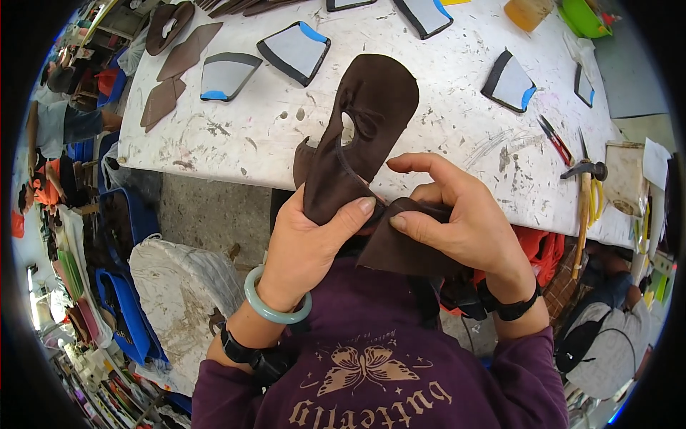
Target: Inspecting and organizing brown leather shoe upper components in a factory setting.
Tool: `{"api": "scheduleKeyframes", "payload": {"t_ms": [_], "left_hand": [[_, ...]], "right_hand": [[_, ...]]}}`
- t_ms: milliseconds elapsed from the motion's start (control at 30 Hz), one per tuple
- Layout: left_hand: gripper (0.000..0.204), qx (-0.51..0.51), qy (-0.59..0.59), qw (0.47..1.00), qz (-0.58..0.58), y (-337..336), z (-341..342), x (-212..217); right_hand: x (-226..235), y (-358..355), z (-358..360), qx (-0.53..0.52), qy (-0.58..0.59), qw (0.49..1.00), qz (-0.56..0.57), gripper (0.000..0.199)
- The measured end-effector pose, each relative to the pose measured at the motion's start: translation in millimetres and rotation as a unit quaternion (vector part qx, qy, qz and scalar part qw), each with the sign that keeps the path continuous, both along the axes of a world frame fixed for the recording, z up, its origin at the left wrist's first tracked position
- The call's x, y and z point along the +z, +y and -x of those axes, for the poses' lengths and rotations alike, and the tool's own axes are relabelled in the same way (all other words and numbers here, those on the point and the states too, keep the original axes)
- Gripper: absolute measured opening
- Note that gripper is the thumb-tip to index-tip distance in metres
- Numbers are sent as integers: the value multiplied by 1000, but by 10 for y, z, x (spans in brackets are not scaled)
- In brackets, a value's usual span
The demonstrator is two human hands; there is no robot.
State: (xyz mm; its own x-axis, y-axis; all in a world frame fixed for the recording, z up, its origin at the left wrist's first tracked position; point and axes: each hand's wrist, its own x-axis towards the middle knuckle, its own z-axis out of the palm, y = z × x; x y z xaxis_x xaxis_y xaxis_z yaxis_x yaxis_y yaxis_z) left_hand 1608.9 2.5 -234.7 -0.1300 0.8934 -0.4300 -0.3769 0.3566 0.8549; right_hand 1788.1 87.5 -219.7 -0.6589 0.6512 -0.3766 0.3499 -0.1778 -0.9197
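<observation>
A dark brown leather shoe upper (pixel 382 107), limp and with an oval opening along its side, is held up at the near edge of the table. My left hand (pixel 311 239) grips its lower part, thumb laid on top near a seam. My right hand (pixel 457 218) pinches a brown leather flap (pixel 411 250) between thumb and curled fingers, its index finger raised off the leather. Whether the flap is joined to the upper is hidden between my hands. Both hands are close together in front of my chest.
On the white, stained table (pixel 236 146) lie several grey-white panels (pixel 296 53) with dark edges and blue corners. Brown leather pieces (pixel 189 51) and another brown upper (pixel 168 28) sit far left. At right are red-handled scissors (pixel 556 141) and a hammer (pixel 584 171). A covered round seat (pixel 182 286) stands left.
</observation>
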Motion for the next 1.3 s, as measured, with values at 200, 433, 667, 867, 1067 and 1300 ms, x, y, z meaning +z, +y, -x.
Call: {"api": "scheduleKeyframes", "payload": {"t_ms": [200, 433, 667, 867, 1067, 1300], "left_hand": [[25, -20, 41, 999, -1, 10, 2, 13], [24, -5, 42, 999, -4, 10, -27, -4], [24, -9, 53, 999, -5, 5, -48, -31], [26, -9, 59, 998, -11, -3, -56, -54], [27, -10, 63, 998, -11, -4, -65, -62], [25, -9, 54, 998, -12, -7, -86, -59]], "right_hand": [[-7, -12, 23, -3, -5, 1000, -26, 49], [27, -9, 6, 17, -29, 999, -7, 47], [27, -1, 13, 11, -45, 999, -3, 45], [14, 6, 23, 7, -44, 999, -7, 44], [-1, 8, 23, 3, -44, 999, -16, 44], [-27, -1, 14, 5, -45, 998, -37, 41]]}}
